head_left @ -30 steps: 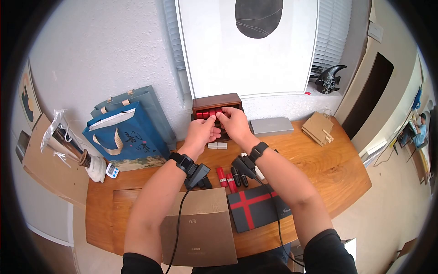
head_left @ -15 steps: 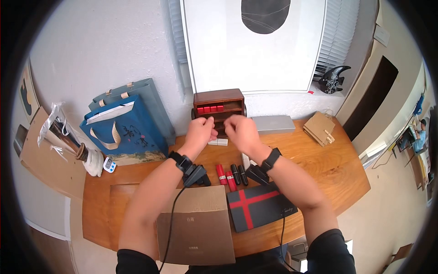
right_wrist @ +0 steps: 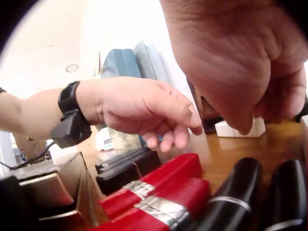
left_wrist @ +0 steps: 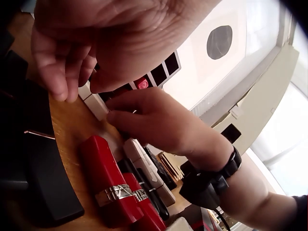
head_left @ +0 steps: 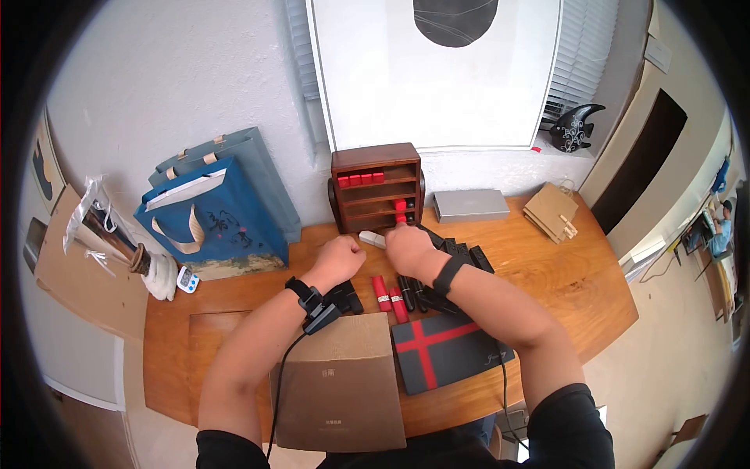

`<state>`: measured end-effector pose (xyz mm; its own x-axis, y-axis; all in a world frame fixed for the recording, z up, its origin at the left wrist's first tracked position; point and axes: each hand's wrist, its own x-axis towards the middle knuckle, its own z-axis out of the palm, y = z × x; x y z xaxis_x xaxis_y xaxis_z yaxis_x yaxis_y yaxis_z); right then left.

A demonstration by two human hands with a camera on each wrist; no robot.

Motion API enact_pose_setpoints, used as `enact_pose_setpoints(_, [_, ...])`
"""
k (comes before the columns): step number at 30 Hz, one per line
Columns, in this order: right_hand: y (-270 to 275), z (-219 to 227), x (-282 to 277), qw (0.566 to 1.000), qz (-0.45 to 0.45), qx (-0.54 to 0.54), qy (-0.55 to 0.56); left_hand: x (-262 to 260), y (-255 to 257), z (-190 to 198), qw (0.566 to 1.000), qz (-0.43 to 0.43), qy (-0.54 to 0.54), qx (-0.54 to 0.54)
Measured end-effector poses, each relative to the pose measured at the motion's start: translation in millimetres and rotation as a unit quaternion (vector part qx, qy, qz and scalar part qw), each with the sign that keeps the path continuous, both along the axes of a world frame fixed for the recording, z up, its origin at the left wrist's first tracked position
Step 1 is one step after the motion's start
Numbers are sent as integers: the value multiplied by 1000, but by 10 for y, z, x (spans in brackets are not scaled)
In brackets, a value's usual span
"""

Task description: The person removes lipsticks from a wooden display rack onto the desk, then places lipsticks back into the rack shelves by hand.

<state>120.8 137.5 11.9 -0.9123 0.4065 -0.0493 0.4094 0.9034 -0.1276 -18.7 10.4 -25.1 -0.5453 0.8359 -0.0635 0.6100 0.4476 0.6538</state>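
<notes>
My right hand (head_left: 412,252), fingers curled, pinches one end of a white block-shaped lipstick (head_left: 371,238) on the table, its thumb in front of the lipstick in the right wrist view. Loosely curled and holding nothing, my left hand (head_left: 336,259) hovers left of it. Behind both hands stands a small wooden shelf rack (head_left: 375,154). Several red lipsticks (head_left: 361,180) line its top tier, and another red one (head_left: 400,205) sits lower right. Nearer me lie two red tubes with silver bands (right_wrist: 159,211) and black tubes (right_wrist: 236,192).
A brown box (head_left: 340,399) and a dark gift box with red ribbon (head_left: 437,352) lie at the front edge. Black cases (left_wrist: 38,159) are left of the red tubes. Blue paper bags (head_left: 211,219) stand at left, a grey box (head_left: 470,205) and kraft bags (head_left: 551,209) at right.
Both hands have come down from the rack toward me, uncovering its tiers. My right hand has moved to the white lipstick, which now lies slanted instead of level.
</notes>
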Motion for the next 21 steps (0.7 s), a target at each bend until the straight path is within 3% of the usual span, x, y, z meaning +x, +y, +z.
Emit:
enact_pose_setpoints(4, [142,56,40,999,0,8,32,44,2,32,999,-15,39,16])
enact_pose_setpoints(6, [275,111,103,995,-44,-24,91,105,38,31,994,-12,89,62])
enact_pose_setpoints(10, [397,221,443,998,-36,-27,36,289,170,220,998,5,60,18])
enact_pose_setpoints(12, [339,191,580,999,-25,-12,24,360,233,227,989,-16,144,-8])
enact_pose_setpoints(15, [144,308,694,994,-65,-39,-83,405,303,175,977,-22,210,-17])
enact_pose_setpoints(21, [5,221,636,991,-83,-53,-86,316,380,4,963,-45,266,9])
